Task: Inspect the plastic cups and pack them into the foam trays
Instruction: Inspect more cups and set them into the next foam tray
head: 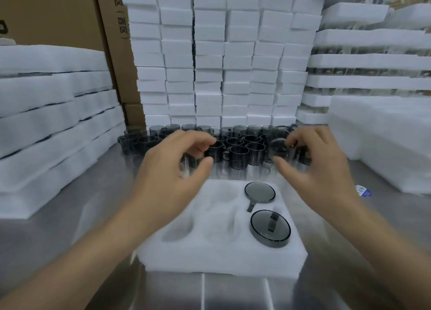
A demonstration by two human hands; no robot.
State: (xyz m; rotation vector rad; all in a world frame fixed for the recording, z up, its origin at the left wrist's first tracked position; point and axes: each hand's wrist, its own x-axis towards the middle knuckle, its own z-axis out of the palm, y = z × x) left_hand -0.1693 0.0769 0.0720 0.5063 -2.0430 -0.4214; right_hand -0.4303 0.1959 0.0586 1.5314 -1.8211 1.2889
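hands reaching over a white foam tray toward smoky grey transparent plastic cups.
motion blur is smearing both hands; the left hand is curling half-open around a hardly readable cup, the right hand is pinching a cup's rim; two cups are sitting in the tray's right pockets.

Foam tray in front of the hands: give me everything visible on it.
The foam tray is a white, soft-looking rectangular block lying flat on the steel table, nearest the camera. Its top has moulded round pockets in rows. The two right-side pockets each hold a smoky grey cup with its handle showing; the remaining pockets look empty, though blur softens them. Neither hand touches it; the left hand and right hand hover beyond its far edge.
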